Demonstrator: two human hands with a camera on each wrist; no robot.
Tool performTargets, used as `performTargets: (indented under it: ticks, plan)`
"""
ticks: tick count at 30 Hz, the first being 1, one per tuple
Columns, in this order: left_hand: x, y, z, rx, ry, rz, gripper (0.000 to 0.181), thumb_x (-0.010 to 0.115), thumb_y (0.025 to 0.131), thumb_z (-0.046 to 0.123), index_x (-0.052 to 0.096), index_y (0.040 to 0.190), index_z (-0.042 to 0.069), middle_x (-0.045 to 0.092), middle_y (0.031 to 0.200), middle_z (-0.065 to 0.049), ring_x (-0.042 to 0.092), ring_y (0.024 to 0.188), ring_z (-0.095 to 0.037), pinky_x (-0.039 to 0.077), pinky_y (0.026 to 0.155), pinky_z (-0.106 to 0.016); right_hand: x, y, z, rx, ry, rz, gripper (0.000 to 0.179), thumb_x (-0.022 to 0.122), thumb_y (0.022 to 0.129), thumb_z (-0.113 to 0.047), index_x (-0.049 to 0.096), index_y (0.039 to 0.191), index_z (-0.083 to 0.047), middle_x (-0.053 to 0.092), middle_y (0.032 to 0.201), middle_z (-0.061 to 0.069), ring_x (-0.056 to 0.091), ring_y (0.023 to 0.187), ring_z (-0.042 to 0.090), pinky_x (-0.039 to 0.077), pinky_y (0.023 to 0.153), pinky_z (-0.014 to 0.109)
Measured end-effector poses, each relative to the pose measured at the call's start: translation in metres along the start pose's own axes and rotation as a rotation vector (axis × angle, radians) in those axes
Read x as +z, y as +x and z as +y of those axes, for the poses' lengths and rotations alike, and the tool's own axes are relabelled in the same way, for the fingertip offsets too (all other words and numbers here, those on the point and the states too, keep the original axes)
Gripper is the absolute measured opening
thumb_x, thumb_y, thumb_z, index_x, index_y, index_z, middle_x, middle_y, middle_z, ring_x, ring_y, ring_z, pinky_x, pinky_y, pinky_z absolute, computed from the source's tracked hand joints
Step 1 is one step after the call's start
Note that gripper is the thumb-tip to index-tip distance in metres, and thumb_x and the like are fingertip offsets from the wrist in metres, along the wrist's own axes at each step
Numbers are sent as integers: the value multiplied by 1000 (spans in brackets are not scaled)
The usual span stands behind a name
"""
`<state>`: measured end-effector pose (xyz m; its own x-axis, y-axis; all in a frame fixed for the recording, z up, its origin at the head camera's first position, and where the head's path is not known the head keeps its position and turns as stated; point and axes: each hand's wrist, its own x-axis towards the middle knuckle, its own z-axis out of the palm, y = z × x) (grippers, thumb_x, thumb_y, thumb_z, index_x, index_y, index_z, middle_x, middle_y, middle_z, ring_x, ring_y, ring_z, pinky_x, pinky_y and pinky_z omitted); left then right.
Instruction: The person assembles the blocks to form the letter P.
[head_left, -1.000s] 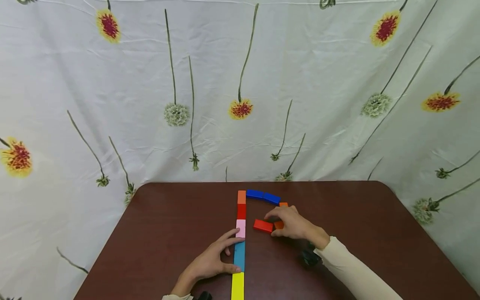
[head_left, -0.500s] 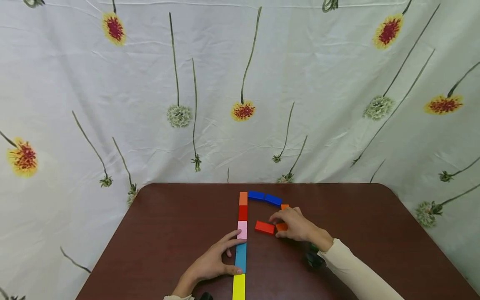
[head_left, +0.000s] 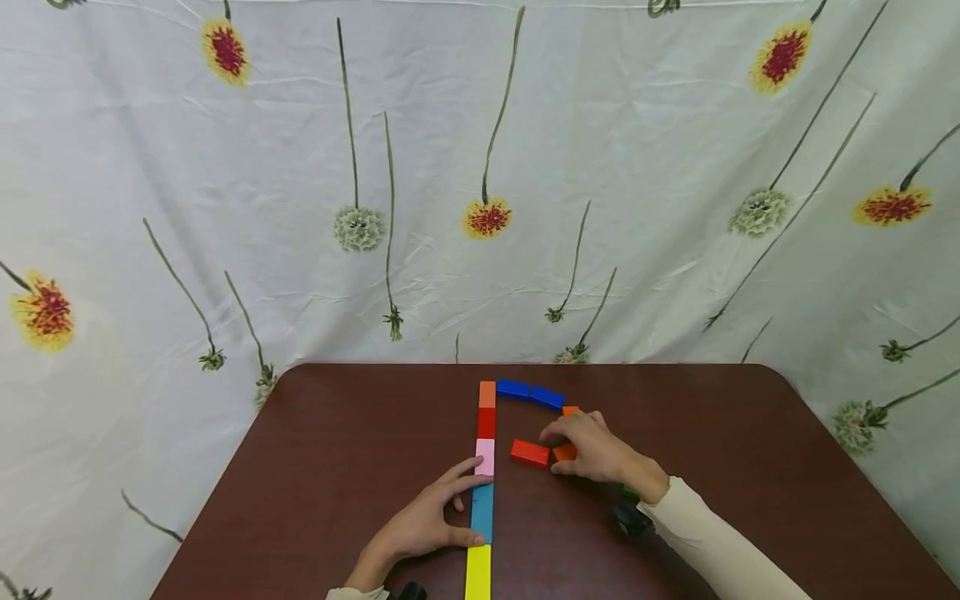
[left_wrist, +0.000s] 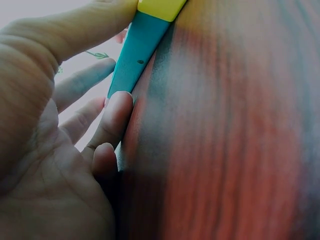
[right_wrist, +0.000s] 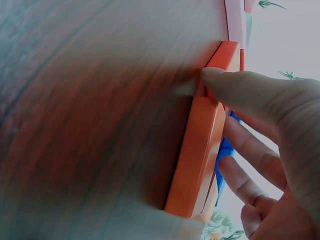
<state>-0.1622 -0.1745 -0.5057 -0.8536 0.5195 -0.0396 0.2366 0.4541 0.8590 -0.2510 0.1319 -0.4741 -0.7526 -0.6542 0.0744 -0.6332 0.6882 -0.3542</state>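
Note:
My left hand (head_left: pixel 422 521) lies along a straight row of flat blocks. Its fingers reach the pink block (head_left: pixel 485 450) and its thumb is at the seam between the light-blue block (head_left: pixel 482 510) and the yellow block (head_left: pixel 477 573). My right hand (head_left: pixel 596 450) spans a red block (head_left: pixel 529 453) and the orange block (head_left: pixel 563 452) beside it. In the right wrist view the thumb tip lies against the red block (right_wrist: pixel 231 52), near its end at the orange block (right_wrist: pixel 195 155). The index finger bends over the far side, its tip hidden in that view.
Farther up the row are another red block (head_left: pixel 487 422) and a coral block (head_left: pixel 487 393). Two dark-blue blocks (head_left: pixel 529 392) curve right from the top toward another orange block (head_left: pixel 571 410). The brown table (head_left: pixel 360 433) ends at a flowered cloth (head_left: pixel 420 292).
My right hand has shifted slightly right along the red block toward the orange one, then stayed there. The left hand keeps its place; the head view has moved a little.

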Motion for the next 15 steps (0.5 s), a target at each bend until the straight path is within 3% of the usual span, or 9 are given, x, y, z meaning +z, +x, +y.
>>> performTargets:
  ticks: [15]
  plan:
    - [-2,1,1,-5,13,-10,70,85,81,34,56,143,22,30,162,-4,48,98,-12,40,81,-25,4,4,-5,-14,-3,22,31,80,87,-28,71,114,-15,74,108,-2,58,99,17,31,86,44]
